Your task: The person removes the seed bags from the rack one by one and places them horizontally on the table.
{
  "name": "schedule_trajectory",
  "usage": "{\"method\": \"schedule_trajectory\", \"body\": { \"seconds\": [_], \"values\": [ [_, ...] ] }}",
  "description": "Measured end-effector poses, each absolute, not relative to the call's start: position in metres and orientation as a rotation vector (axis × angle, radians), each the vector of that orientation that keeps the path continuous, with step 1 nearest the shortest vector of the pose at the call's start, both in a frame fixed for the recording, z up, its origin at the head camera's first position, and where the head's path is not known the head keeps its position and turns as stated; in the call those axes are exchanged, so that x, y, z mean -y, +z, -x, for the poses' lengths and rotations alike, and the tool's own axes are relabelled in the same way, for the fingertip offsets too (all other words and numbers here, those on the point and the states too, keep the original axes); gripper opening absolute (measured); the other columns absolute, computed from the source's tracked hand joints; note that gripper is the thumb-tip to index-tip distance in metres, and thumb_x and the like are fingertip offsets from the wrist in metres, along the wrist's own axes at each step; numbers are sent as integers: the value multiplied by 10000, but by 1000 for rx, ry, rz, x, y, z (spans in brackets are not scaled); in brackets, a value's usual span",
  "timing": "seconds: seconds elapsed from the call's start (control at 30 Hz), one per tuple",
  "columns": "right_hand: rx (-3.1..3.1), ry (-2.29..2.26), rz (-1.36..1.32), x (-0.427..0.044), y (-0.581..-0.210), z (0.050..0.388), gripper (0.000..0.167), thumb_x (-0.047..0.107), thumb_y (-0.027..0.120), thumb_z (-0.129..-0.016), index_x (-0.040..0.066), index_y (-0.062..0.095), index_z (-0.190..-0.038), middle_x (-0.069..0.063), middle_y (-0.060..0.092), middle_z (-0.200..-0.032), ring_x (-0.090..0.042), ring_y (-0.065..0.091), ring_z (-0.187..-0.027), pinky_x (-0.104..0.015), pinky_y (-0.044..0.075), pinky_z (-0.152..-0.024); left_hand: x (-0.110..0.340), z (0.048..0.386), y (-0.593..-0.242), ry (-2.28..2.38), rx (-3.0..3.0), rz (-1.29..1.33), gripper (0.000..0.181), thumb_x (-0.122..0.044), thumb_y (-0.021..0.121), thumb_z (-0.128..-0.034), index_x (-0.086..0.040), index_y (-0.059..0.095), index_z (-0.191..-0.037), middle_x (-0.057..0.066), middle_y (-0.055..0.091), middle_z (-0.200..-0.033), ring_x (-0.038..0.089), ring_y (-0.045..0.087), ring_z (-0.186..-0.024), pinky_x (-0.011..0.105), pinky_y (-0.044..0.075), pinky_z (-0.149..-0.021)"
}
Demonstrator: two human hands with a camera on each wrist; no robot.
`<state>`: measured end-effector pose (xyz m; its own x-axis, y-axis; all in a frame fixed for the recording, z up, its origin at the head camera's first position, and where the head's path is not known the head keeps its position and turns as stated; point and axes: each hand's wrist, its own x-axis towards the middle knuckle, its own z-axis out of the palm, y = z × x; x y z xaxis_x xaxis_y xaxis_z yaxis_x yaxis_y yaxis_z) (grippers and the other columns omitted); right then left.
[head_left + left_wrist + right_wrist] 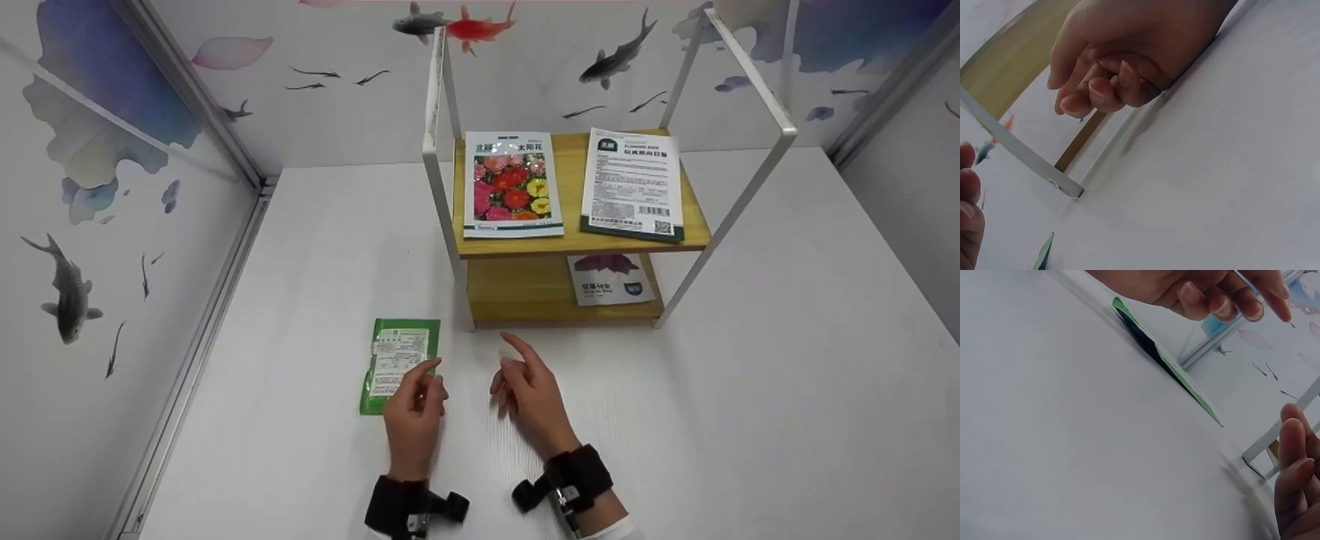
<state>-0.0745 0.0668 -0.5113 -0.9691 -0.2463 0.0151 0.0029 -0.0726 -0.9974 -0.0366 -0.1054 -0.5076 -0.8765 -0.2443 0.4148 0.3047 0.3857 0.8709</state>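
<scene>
1. Green packet (401,352) lies flat on the white table (292,300), label side up, left of the shelf; its long axis runs away from the person, the far end leaning slightly right.
2. Left hand (415,424) overlaps the packet's near right part in the head view; its fingers are loosely bent and grasp nothing; whether they touch the packet I cannot tell.
3. Right hand (534,401) is before the shelf, apart from the packet; its index finger reaches forward, the others curl loosely, holding nothing.
4. Black wrist straps (577,472) circle both wrists.
5. Two-tier wooden shelf (517,292), white-framed, stands beyond; its upper board bears a flower-picture packet (513,187) at left and a text-side-up seed packet (632,184) at right; its lower board bears a purple-petalled packet (611,283).
6. Fish-painted wall (337,120) rises behind.
</scene>
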Motion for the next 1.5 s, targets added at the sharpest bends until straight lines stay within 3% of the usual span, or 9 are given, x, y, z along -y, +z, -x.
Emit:
{"method": "schedule_trajectory", "body": {
  "seconds": [0.17, 0.77, 0.93, 1.17, 1.5],
  "values": [
    [-1979, -2247, 220, -88, -522, 77, 475, 273, 439, -942, 161, 310, -1385, -199, 578, -769, -346, 513, -542, -377, 449, -451, 108, 43, -526, -1549, 2184, 63, 229, -130, 545, -890, -126, 593, -1114, -48, 541, -677, 79, 491, -506, 221, 421, -433],
    [-2308, -2202, 33, -165, -530, 83, 532, 316, 451, -930, 242, 235, -1411, -161, 589, -837, -302, 535, -585, -349, 475, -493, 107, 44, -535, -1624, 2195, 18, 263, -218, 527, -905, -121, 583, -1143, -61, 552, -683, 97, 477, -478, 232, 397, -411],
    [-2284, -2263, -57, -179, -531, 86, 545, 340, 467, -917, 272, 236, -1406, -176, 574, -866, -314, 522, -603, -354, 477, -505, 98, 43, -531, -1637, 2202, 25, 234, -162, 530, -902, -165, 586, -1130, -53, 541, -678, 100, 475, -480, 232, 404, -417],
    [-2279, -2289, -125, -191, -531, 91, 554, 348, 471, -914, 303, 220, -1406, -188, 556, -899, -304, 509, -608, -334, 474, -508, 85, 35, -507, -1625, 2178, 103, 226, -70, 526, -891, -133, 597, -1096, 45, 536, -651, 106, 468, -468, 224, 397, -413],
    [-2320, -2274, -208, -203, -533, 105, 556, 377, 467, -911, 353, 201, -1398, -160, 567, -917, -304, 518, -601, -352, 468, -476, 79, 36, -500, -1634, 2217, 88, 214, -86, 525, -895, -110, 602, -1093, 37, 539, -660, 130, 482, -480, 224, 408, -432]
  ]
}}
